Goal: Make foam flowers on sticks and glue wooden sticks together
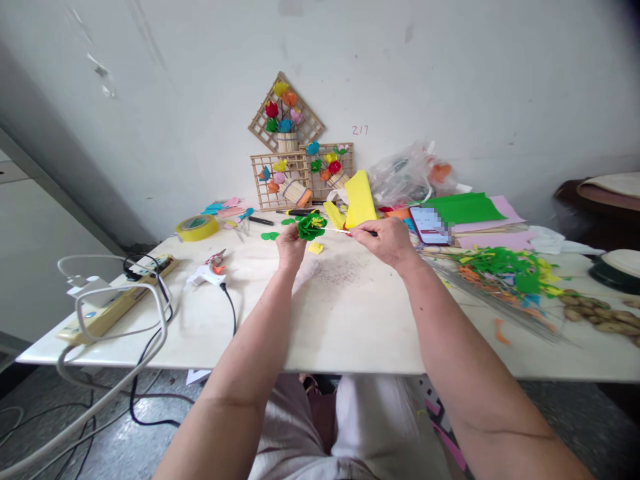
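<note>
My left hand [291, 247] is closed around the base of a green paper flower [311, 228] with a yellow fringed centre. From the right, my right hand [387, 241] grips the dark handle of a slim tool [338, 231]. Its thin pale shaft points left, with the tip at the flower; whether it touches the petals I cannot tell. Just below the flower lies a small yellow paper piece [315, 248]. Green paper petals [270, 236] are on the table left of my left hand. A folded yellow sheet [360, 200] stands behind my right hand.
A white glue gun [210, 272], yellow tape roll [197, 228] and corded power strip [117, 303] are at left. Lattice panels with paper flowers [286, 112] lean on the wall. On the right are a phone [428, 225], green sheets [463, 211], wires [493, 303], scraps and peanuts [607, 317].
</note>
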{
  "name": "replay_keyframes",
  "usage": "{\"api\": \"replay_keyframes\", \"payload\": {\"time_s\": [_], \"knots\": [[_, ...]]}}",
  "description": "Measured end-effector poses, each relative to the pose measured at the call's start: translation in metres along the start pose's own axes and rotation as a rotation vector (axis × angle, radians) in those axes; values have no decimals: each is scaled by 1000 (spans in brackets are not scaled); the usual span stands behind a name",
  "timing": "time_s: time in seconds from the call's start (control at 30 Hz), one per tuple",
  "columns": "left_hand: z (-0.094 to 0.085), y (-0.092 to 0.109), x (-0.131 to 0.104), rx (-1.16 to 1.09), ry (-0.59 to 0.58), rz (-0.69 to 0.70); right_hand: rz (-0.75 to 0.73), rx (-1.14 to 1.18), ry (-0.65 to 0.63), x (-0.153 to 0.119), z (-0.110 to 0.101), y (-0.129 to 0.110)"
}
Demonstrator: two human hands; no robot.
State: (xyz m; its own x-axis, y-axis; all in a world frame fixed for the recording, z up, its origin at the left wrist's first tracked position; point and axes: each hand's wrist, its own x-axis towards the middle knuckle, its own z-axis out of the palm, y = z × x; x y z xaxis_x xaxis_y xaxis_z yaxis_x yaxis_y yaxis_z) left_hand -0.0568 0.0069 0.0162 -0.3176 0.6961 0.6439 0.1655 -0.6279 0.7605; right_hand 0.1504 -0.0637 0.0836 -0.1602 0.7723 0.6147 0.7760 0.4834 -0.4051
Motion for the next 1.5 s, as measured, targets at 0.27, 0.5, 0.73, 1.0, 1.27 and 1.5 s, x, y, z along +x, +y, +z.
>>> {"api": "replay_keyframes", "payload": {"time_s": [0.27, 0.5, 0.73, 1.0, 1.27, 1.5], "knots": [[0, -5, 0, 21, -11, 6, 15, -156, -12, -1, -2, -9], [-3, -1, -1, 106, -59, 3, 25, -317, -43, -1, -4, -18], [-2, -1, -1, 196, -110, 30, 44, -422, -125, -4, -7, -34], [-5, -16, 1, 276, -200, 141, 90, -484, -212, -2, -8, -42], [-2, -28, -1, 141, -398, 48, 109, -503, -272, 6, -13, -50], [-3, -16, -1, 53, -482, 12, 85, -532, -301, 13, -22, -66]]}}
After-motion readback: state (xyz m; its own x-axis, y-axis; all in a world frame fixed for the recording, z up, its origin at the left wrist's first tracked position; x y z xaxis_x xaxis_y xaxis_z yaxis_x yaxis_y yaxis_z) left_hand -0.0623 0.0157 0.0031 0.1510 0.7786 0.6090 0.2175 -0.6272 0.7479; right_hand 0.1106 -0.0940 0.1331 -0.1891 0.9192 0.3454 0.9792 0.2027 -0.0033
